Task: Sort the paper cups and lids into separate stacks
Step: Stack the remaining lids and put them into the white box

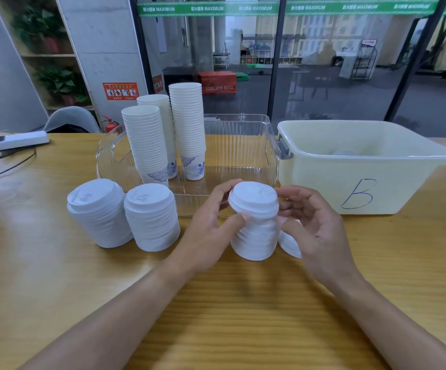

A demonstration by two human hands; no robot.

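standing upright between both hands [211, 228], lid stack [253, 222], tops up

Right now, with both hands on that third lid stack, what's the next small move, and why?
Probably press the top lid down until it seats level. It sits slightly askew on the lid stack, and the left hand and right hand already flank it, thumbs at its rim. Another lid lies behind the stack on the table, likely next.

The right hand [315, 225] hides most of a lid [291, 243] lying beside the lid stack [253, 222]. The bin [363, 166] walls hide nearly all its contents. Both forearms run off the bottom edge. The background is blurred.
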